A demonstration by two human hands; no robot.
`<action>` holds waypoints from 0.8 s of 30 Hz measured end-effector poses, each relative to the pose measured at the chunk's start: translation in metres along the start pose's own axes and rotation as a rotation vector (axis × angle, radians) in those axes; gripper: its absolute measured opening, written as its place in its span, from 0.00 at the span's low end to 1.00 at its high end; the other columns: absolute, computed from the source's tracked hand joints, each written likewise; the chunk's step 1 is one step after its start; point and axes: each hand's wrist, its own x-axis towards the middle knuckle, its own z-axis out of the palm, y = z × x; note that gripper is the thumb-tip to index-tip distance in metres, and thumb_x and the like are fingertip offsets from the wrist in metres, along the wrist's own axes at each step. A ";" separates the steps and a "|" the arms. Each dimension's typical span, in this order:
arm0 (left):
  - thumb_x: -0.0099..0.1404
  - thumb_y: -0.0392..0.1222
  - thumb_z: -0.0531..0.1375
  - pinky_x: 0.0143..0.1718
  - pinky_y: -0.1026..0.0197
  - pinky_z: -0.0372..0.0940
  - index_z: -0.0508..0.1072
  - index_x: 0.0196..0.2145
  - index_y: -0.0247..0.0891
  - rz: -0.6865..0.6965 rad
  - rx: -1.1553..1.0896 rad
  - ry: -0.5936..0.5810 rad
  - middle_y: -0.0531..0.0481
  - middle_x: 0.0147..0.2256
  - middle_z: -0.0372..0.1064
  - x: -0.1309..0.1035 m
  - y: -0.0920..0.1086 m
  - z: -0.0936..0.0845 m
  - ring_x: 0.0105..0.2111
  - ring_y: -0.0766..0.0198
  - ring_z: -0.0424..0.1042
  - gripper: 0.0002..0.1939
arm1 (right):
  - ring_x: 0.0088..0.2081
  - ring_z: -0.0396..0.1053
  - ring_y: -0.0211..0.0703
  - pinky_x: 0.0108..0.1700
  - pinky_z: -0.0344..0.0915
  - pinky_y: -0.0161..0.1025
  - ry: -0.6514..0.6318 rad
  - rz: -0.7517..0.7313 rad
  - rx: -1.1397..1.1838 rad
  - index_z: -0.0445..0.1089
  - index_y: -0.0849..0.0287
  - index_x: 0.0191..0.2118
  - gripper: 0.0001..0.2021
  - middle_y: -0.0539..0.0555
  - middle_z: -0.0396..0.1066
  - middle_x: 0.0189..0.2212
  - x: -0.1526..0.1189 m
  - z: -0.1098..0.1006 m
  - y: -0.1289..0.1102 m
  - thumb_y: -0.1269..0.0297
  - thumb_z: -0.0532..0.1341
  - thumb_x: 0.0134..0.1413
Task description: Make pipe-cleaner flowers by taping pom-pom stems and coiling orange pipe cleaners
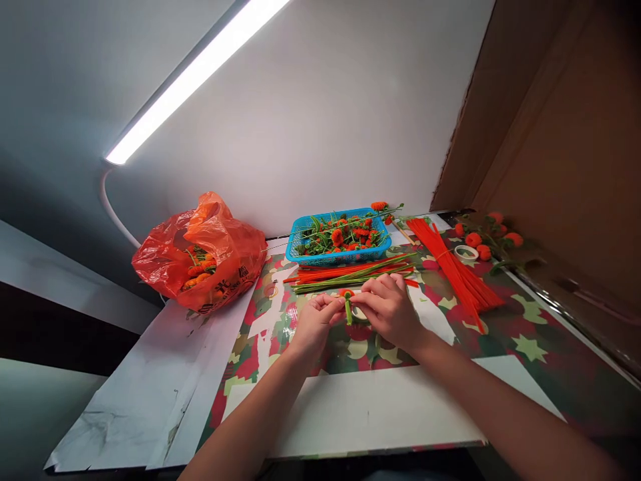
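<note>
1. Pale wall (350,133) behind, lit tube lamp (200,73) up beyond the fingers.
2. Left hand (311,329) and right hand (393,310) both pinch a small orange flower with a green stem (348,310), right between the fingertips.
3. My worry: a loose pinch could let it slip or twist, and tugging too hard might bend the stem. Tape roll (359,318) just behind it could snag, imo.
4. Camo-patterned table cover (525,321) under the fingers; blue basket (340,256) beyond them, red pipe cleaners (451,270) off right.
</note>
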 end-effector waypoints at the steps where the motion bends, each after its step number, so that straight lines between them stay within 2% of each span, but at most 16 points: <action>1: 0.47 0.45 0.70 0.30 0.63 0.65 0.70 0.20 0.35 0.075 0.045 0.025 0.53 0.21 0.69 -0.002 -0.001 0.001 0.24 0.68 0.69 0.13 | 0.35 0.61 0.44 0.41 0.53 0.45 0.020 0.090 0.080 0.73 0.53 0.31 0.07 0.52 0.71 0.30 0.001 0.002 -0.003 0.68 0.58 0.57; 4: 0.52 0.43 0.67 0.37 0.58 0.67 0.73 0.23 0.37 0.391 0.240 0.081 0.47 0.30 0.76 -0.009 -0.004 0.002 0.33 0.59 0.74 0.08 | 0.33 0.63 0.42 0.36 0.58 0.41 0.008 0.458 0.537 0.71 0.57 0.28 0.09 0.52 0.68 0.27 0.004 0.008 -0.011 0.60 0.59 0.56; 6: 0.54 0.40 0.66 0.44 0.54 0.66 0.74 0.23 0.39 0.562 0.357 0.070 0.45 0.38 0.77 -0.013 -0.007 0.001 0.41 0.54 0.74 0.05 | 0.28 0.63 0.39 0.29 0.59 0.36 -0.115 0.710 0.895 0.71 0.58 0.28 0.13 0.50 0.66 0.24 0.006 0.008 -0.013 0.53 0.61 0.52; 8: 0.55 0.38 0.65 0.49 0.53 0.64 0.74 0.22 0.41 0.642 0.427 0.023 0.45 0.41 0.77 -0.015 -0.008 0.000 0.45 0.54 0.73 0.05 | 0.23 0.58 0.34 0.24 0.54 0.32 -0.224 0.904 1.129 0.71 0.60 0.27 0.15 0.48 0.64 0.22 0.007 0.006 -0.013 0.51 0.66 0.44; 10: 0.55 0.38 0.65 0.50 0.53 0.63 0.74 0.22 0.42 0.652 0.443 0.005 0.46 0.41 0.77 -0.014 -0.008 -0.001 0.46 0.54 0.73 0.06 | 0.21 0.54 0.31 0.21 0.50 0.31 -0.246 0.988 1.201 0.72 0.61 0.27 0.16 0.47 0.63 0.21 0.008 0.004 -0.011 0.52 0.68 0.39; 13: 0.54 0.41 0.66 0.41 0.56 0.67 0.74 0.24 0.39 0.525 0.349 0.063 0.45 0.36 0.77 -0.009 -0.006 0.002 0.38 0.56 0.75 0.06 | 0.22 0.58 0.33 0.23 0.55 0.32 -0.166 0.905 1.088 0.72 0.61 0.28 0.15 0.49 0.66 0.23 0.008 0.001 -0.009 0.53 0.66 0.43; 16: 0.51 0.45 0.68 0.31 0.61 0.66 0.72 0.23 0.36 0.264 0.171 0.068 0.49 0.25 0.74 -0.003 -0.004 0.004 0.26 0.63 0.72 0.11 | 0.28 0.64 0.38 0.30 0.61 0.36 -0.007 0.695 0.773 0.73 0.59 0.29 0.08 0.51 0.68 0.27 0.009 -0.001 -0.009 0.59 0.64 0.47; 18: 0.48 0.45 0.69 0.29 0.64 0.65 0.71 0.21 0.35 0.117 0.051 0.054 0.52 0.21 0.71 0.001 -0.004 0.003 0.23 0.67 0.69 0.13 | 0.31 0.64 0.40 0.33 0.62 0.38 0.078 0.518 0.550 0.73 0.58 0.30 0.04 0.51 0.67 0.28 0.008 -0.004 -0.009 0.64 0.63 0.50; 22: 0.44 0.43 0.71 0.28 0.67 0.63 0.71 0.20 0.33 -0.054 -0.082 0.001 0.54 0.20 0.68 0.003 -0.003 0.000 0.22 0.71 0.67 0.14 | 0.34 0.63 0.42 0.37 0.57 0.40 0.092 0.149 0.170 0.75 0.56 0.31 0.03 0.51 0.67 0.29 0.006 -0.007 -0.008 0.70 0.64 0.50; 24: 0.44 0.43 0.71 0.28 0.67 0.63 0.72 0.20 0.33 -0.094 -0.106 -0.035 0.54 0.21 0.68 0.003 -0.002 -0.001 0.22 0.71 0.66 0.13 | 0.34 0.61 0.42 0.37 0.54 0.41 0.075 0.024 0.022 0.75 0.55 0.32 0.03 0.51 0.68 0.29 0.004 -0.007 -0.005 0.70 0.64 0.51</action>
